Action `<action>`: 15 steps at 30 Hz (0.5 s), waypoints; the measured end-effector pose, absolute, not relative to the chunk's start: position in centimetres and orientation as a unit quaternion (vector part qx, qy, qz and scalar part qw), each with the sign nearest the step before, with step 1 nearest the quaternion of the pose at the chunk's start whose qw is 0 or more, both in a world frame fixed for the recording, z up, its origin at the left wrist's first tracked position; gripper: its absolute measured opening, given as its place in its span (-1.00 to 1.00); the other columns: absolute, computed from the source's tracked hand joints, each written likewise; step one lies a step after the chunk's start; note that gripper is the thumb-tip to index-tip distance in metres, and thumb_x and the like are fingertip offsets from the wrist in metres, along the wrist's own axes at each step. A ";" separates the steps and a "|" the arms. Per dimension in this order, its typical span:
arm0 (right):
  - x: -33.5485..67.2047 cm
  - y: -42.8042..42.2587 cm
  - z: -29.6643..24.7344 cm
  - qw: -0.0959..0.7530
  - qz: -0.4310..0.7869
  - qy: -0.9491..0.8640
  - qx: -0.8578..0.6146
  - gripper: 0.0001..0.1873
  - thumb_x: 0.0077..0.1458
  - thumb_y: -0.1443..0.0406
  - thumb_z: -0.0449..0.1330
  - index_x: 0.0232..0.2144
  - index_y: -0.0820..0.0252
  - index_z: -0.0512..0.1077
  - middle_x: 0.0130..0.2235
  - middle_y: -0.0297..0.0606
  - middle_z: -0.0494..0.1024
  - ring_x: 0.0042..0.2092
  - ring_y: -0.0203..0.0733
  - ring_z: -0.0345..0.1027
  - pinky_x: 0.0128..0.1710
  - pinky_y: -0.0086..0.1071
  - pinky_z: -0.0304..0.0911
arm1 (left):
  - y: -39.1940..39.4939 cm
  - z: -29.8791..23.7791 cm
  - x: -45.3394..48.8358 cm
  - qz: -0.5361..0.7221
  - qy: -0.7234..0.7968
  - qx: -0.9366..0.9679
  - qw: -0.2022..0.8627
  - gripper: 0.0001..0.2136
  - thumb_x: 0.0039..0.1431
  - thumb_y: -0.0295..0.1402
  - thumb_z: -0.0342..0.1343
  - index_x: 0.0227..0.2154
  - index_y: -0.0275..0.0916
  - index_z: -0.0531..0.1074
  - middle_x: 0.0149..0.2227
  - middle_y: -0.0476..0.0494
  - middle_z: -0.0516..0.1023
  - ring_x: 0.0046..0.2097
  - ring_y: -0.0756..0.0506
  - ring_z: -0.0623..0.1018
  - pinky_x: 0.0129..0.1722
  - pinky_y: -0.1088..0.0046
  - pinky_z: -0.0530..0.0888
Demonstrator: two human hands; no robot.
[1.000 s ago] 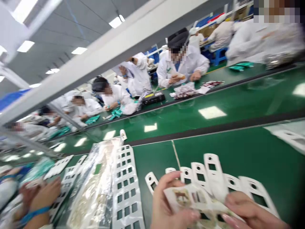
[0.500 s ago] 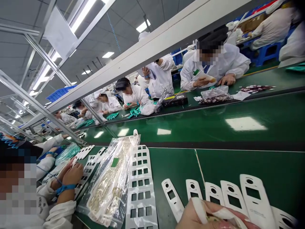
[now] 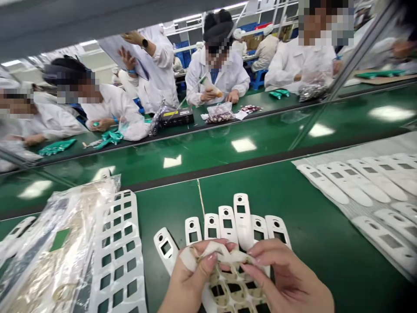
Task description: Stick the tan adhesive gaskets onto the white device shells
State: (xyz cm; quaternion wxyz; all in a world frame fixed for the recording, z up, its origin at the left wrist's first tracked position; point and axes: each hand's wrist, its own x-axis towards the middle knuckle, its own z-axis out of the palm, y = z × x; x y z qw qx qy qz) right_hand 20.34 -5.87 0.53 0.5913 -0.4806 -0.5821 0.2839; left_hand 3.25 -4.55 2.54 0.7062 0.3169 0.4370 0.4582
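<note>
My left hand [image 3: 192,278] is closed around the edge of a translucent sheet of die-cut square frames [image 3: 233,289], thumb on top. A curled white backing strip [image 3: 215,252] runs along the sheet's upper edge, between my hands. At the right corner of that edge, the thumb and forefinger of my right hand [image 3: 289,278] pinch the sheet; the exact pinch point is partly hidden. Just beyond my fingers, several white plastic housings [image 3: 241,221] with a round hole and a square window lie fanned out on the green table [image 3: 169,200]. My hands cover the lower ends of some.
On the left lie a white sheet with square cutouts [image 3: 119,256] and a clear plastic bag [image 3: 81,243]. More housings [image 3: 384,230] rest in rows on foam wrap [image 3: 312,158] at right. A green conveyor belt [image 3: 208,150] crosses ahead; co-workers in white coats [image 3: 215,74] sit beyond.
My view has swung right and levelled, bringing the foam-wrapped rows into sight. Both my hands now show with the sheet; earlier only part of a hand was visible at the bottom edge.
</note>
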 end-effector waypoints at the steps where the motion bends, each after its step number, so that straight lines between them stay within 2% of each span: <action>1: 20.4 -5.8 0.7 0.581 0.277 -0.590 -0.488 -0.81 0.06 0.41 0.27 -0.30 0.06 0.38 -0.32 -0.27 0.51 -0.27 -0.20 0.50 -0.38 -0.50 0.46 | -4.5 2.7 3.3 0.466 0.444 0.303 0.703 -0.74 -0.01 -0.17 0.35 -0.28 -0.18 0.62 -0.21 -0.11 0.67 -0.29 -0.05 0.60 -0.21 0.50 0.52; 5: 20.8 -5.9 0.9 0.522 0.229 -0.651 -0.502 -0.73 0.07 0.41 0.27 -0.17 0.04 0.43 -0.20 -0.21 0.49 -0.21 -0.19 0.49 -0.33 -0.50 0.46 | -4.6 3.5 3.6 0.473 0.474 0.296 0.681 -0.73 -0.07 -0.14 0.38 -0.33 -0.18 0.65 -0.31 -0.12 0.67 -0.34 -0.05 0.58 -0.26 0.50 0.53; 11: 21.3 -6.3 2.0 0.504 0.170 -0.687 -0.495 -0.80 0.06 0.49 0.22 -0.32 0.09 0.42 -0.24 -0.18 0.46 -0.27 -0.21 0.45 -0.37 -0.43 0.43 | -4.6 3.6 3.9 0.466 0.481 0.343 0.659 -0.74 -0.04 -0.12 0.34 -0.31 -0.13 0.65 -0.29 -0.11 0.66 -0.35 -0.05 0.57 -0.28 0.53 0.53; 15: 21.7 -6.8 3.0 0.456 0.100 -0.747 -0.472 -0.76 -0.01 0.54 0.23 -0.33 0.14 0.43 -0.34 -0.20 0.51 -0.33 -0.21 0.43 -0.41 -0.42 0.41 | -4.7 2.9 3.7 0.448 0.512 0.312 0.663 -0.71 -0.04 -0.13 0.34 -0.28 -0.18 0.64 -0.24 -0.15 0.65 -0.29 -0.10 0.59 -0.20 0.46 0.54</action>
